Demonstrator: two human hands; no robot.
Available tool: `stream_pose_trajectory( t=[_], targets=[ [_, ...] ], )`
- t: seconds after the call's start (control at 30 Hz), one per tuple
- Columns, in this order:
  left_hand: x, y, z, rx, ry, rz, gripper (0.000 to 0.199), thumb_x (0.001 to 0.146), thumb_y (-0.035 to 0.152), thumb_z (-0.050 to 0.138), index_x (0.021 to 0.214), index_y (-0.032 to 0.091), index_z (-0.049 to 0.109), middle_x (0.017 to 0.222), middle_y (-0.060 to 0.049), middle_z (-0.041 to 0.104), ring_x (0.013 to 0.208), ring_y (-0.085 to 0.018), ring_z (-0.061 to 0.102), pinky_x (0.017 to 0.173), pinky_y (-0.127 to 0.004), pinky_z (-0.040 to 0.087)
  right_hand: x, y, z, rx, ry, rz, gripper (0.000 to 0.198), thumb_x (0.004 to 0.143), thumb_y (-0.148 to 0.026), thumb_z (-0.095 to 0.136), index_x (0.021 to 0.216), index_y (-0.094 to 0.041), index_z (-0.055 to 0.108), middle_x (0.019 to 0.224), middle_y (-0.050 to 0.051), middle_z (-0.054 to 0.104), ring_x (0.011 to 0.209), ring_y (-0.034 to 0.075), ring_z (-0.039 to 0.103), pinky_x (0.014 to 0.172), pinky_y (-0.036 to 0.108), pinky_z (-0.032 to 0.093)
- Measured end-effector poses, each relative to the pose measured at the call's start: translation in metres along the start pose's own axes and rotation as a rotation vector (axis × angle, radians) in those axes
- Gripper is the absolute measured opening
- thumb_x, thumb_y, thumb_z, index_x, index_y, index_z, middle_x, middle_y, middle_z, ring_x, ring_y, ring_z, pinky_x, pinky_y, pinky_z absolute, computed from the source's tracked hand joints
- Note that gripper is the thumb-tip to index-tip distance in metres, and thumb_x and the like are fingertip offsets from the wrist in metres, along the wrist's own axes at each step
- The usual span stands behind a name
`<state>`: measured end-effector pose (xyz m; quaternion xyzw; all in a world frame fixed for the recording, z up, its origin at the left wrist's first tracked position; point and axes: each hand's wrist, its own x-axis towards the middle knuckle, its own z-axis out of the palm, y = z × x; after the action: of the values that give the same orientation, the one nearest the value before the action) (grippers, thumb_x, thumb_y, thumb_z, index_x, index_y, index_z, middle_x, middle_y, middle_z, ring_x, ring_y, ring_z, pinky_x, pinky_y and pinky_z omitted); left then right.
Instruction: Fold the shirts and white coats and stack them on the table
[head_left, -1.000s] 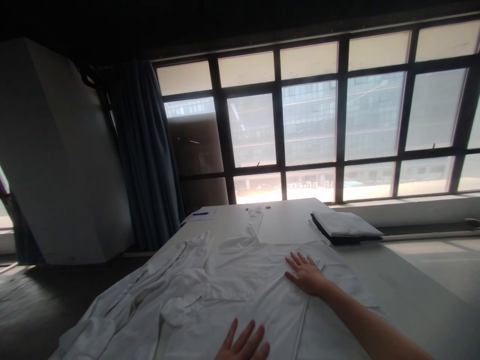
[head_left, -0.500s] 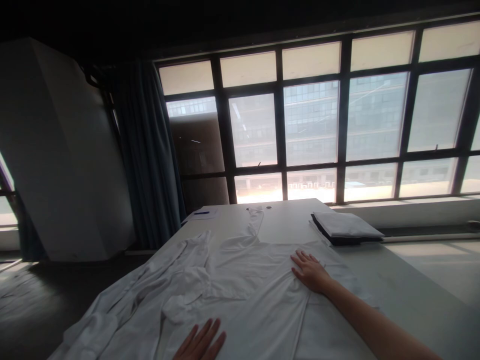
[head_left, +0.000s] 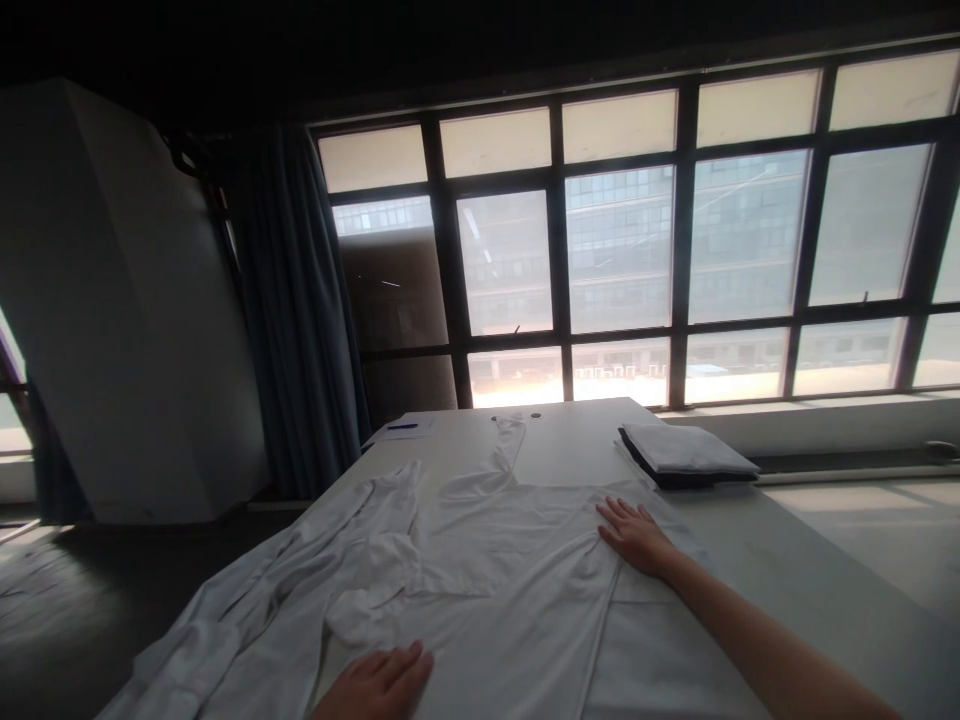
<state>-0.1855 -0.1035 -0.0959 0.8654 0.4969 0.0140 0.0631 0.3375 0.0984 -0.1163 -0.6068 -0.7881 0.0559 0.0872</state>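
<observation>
A white shirt [head_left: 517, 580] lies spread over the table, wrinkled, with one sleeve [head_left: 510, 445] stretching toward the far edge. Palm down, my right hand [head_left: 634, 535] rests on the shirt's right part, its fingers spread and slightly bent. At the bottom of the view, my left hand [head_left: 379, 680] lies on the near part of the cloth, fingers stretched out side by side and pointing right. Its wrist is cut off by the frame. Left of the shirt, more white cloth [head_left: 277, 580] lies in loose folds along the table's left side.
Near the right edge of the white table [head_left: 577, 450] sits a folded stack of white and black cloth [head_left: 686, 455]. A dark blue pen [head_left: 403, 427] lies on paper at the far left corner. Beyond are windows [head_left: 619, 250], a blue curtain [head_left: 300, 320] and a pillar [head_left: 150, 320].
My right hand has slid a little to the right over the shirt. My left hand has turned, its fingers now closer together and pointing more to the right.
</observation>
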Motion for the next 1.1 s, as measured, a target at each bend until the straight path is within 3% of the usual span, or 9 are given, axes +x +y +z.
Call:
stream_pose_trajectory(
  t=[0.07,0.17,0.4,0.53,0.73,0.83,0.93,1.03,1.1],
  targets=[
    [0.009,0.015,-0.027,-0.02,0.07,-0.053,0.069,0.087,0.073,0.054,0.149,0.045,0.042,0.149,-0.001,0.055,0.131,-0.034,0.055,0.113,-0.051,0.041,0.0,0.004,0.0,-0.004,0.021,0.014,0.066,0.099,-0.059,0.027,0.155,-0.026,0.037,0.163,0.009,0.03,0.151,0.03,0.024,0.12,0.057,0.016],
    [0.036,0.028,-0.05,-0.018,0.162,-0.059,0.064,0.09,0.07,0.051,0.148,0.042,0.047,0.157,-0.001,0.044,0.143,-0.032,0.042,0.119,-0.05,0.035,-0.001,0.006,0.003,-0.006,0.06,0.04,0.065,0.099,-0.054,0.028,0.153,-0.021,0.042,0.161,0.013,0.035,0.15,0.032,0.026,0.119,0.059,0.018],
    [0.109,0.008,-0.034,0.038,0.091,-0.139,0.076,0.094,0.075,0.036,0.155,0.03,0.037,0.165,-0.007,0.025,0.151,-0.031,0.026,0.124,-0.05,0.022,0.003,0.018,0.007,-0.012,0.074,0.035,0.067,0.098,-0.06,0.028,0.152,-0.024,0.043,0.161,0.01,0.037,0.149,0.03,0.029,0.12,0.055,0.021],
    [0.112,0.001,-0.025,0.053,0.093,-0.174,0.074,0.096,0.074,0.032,0.157,0.032,0.03,0.166,-0.005,0.022,0.152,-0.03,0.021,0.124,-0.048,0.018,0.006,0.032,0.005,-0.037,0.081,0.095,0.067,0.098,-0.059,0.027,0.152,-0.022,0.042,0.161,0.013,0.035,0.149,0.034,0.029,0.118,0.062,0.018],
    [0.088,0.007,-0.021,0.033,0.069,-0.167,0.072,0.097,0.072,0.033,0.158,0.034,0.027,0.166,-0.003,0.02,0.153,-0.03,0.02,0.125,-0.049,0.017,-0.007,0.037,0.01,-0.054,0.078,0.102,0.07,0.098,-0.062,0.026,0.155,-0.023,0.038,0.163,0.012,0.031,0.15,0.034,0.026,0.118,0.06,0.016],
    [0.077,0.017,-0.025,0.01,0.038,-0.191,0.074,0.093,0.071,0.042,0.157,0.035,0.031,0.165,-0.004,0.025,0.151,-0.031,0.025,0.124,-0.049,0.021,-0.023,0.036,0.012,-0.058,0.071,0.1,0.069,0.098,-0.063,0.025,0.155,-0.025,0.037,0.163,0.01,0.031,0.15,0.033,0.025,0.118,0.06,0.017],
    [0.069,0.031,-0.039,0.011,0.0,-0.224,0.076,0.084,0.069,0.058,0.15,0.034,0.045,0.158,-0.007,0.042,0.143,-0.034,0.041,0.118,-0.048,0.032,-0.041,0.038,0.012,-0.05,0.065,0.092,0.071,0.097,-0.066,0.024,0.155,-0.028,0.037,0.164,0.008,0.031,0.151,0.032,0.024,0.119,0.059,0.016],
    [0.067,0.046,-0.06,0.017,-0.016,-0.21,0.061,0.08,0.066,0.061,0.132,0.034,0.063,0.132,-0.007,0.066,0.12,-0.033,0.061,0.103,-0.045,0.047,-0.054,0.041,0.009,-0.018,0.059,0.07,0.072,0.095,-0.071,0.025,0.153,-0.032,0.041,0.162,0.006,0.034,0.149,0.032,0.028,0.119,0.058,0.019],
    [0.074,0.056,-0.073,0.022,-0.034,-0.205,0.053,0.082,0.063,0.059,0.124,0.031,0.067,0.117,-0.006,0.072,0.109,-0.031,0.066,0.097,-0.043,0.05,-0.056,0.043,0.005,0.0,0.065,0.074,0.071,0.093,-0.073,0.028,0.15,-0.033,0.046,0.159,0.007,0.04,0.147,0.034,0.032,0.118,0.058,0.022]
  ],
)
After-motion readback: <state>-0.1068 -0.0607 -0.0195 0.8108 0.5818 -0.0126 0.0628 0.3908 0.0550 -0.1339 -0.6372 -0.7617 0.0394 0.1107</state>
